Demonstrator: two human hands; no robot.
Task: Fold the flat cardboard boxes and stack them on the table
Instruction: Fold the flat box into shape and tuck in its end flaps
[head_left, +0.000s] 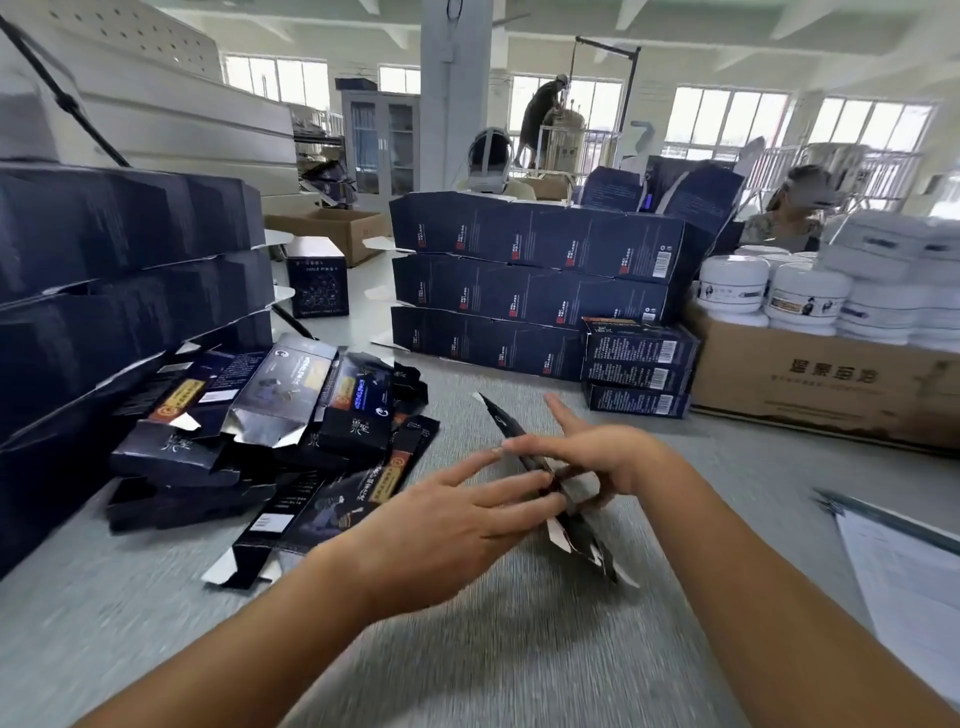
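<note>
The left hand is pressing straight fingers against a flat carton (held edge-on above the table); the right hand is pinching it

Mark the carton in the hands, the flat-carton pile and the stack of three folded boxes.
held carton (511, 431): head view, upper dark panel.
flat-carton pile (275, 397): head view, top carton.
three-box stack (636, 375): head view, middle box's front.
</note>
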